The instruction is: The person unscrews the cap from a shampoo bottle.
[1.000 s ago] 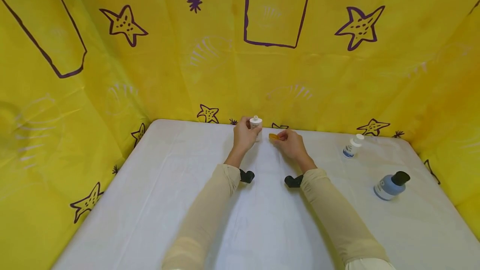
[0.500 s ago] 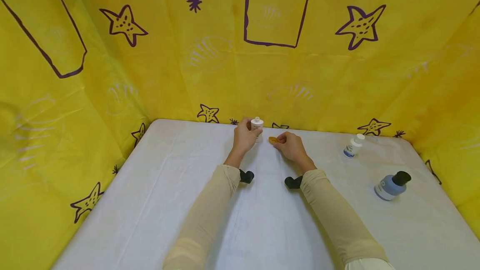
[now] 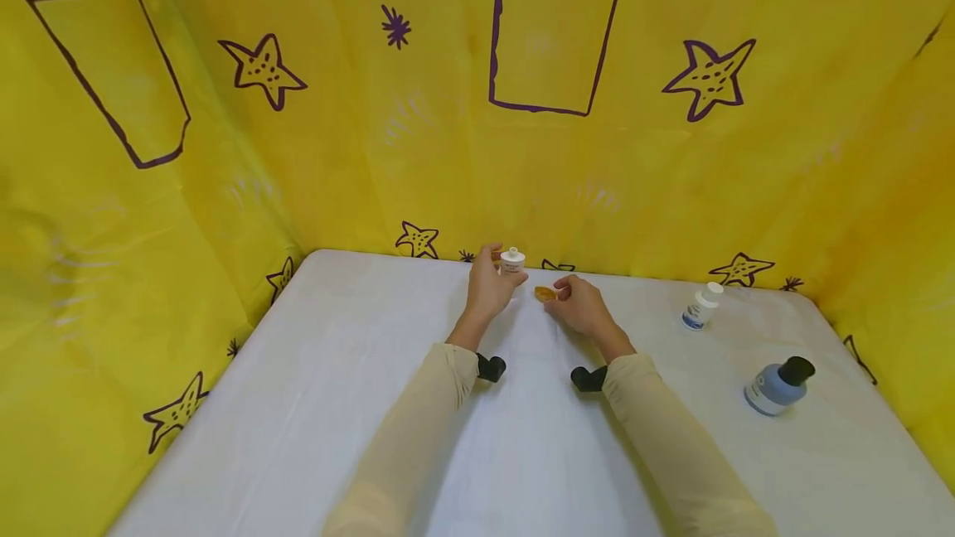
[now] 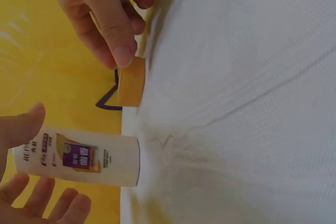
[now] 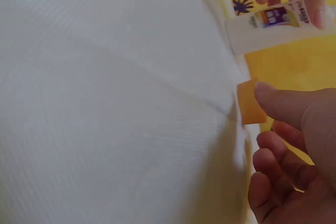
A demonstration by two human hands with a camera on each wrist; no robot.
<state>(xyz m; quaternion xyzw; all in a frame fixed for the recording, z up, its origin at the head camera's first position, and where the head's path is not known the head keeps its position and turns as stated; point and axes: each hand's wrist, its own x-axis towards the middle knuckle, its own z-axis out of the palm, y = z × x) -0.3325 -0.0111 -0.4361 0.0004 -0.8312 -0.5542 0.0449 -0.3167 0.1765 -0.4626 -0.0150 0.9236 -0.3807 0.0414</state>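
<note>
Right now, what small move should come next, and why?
Probably for the right hand to ease its thumb off the yellow cap: the cap's lower edge appears to meet the white sheet beside the uncapped, purple-labelled white bottle, so it would likely stay put.

The table (image 3: pixel 298 371) is white and a bit wrinkly. On its right side stand a blue bottle (image 3: pixel 774 388) and a small bottle (image 3: pixel 700 308). A purple-label bottle (image 4: pixel 86 158) and an orange cap (image 4: pixel 132 83) sit near the back.
</note>
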